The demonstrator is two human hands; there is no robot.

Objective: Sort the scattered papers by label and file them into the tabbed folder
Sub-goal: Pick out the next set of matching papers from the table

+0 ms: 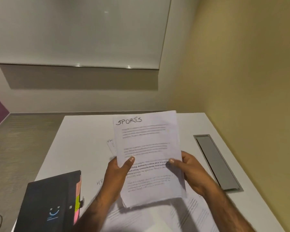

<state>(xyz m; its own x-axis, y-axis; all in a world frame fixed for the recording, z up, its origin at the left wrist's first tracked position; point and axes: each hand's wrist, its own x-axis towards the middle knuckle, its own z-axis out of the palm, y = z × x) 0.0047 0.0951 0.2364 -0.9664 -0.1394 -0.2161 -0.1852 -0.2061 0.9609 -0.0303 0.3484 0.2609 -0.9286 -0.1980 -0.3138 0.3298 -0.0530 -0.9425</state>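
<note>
Left hand [117, 169]: grips the left edge of the paper stack [147, 144]; thumb on the front, fingers behind
Right hand [189, 169]: grips the right edge the same way
Paper stack: held up over the middle of the table [84, 131]; top sheet says SPORTS; long side runs near to far; the SPORTS end points far and leans a little left
Other sheets [196, 213]: lie flat under the hands; one marked HR [100, 182] is just left of the left wrist; another sheet [111, 144] peeks out left of the stack
Folder [52, 198]: black; lies near left, at the table's left edge; coloured tabs [77, 203] on its right side
Open room: bare table between the folder and the far edge
Right side: a long grey lid [216, 161] near the table's right edge
</note>
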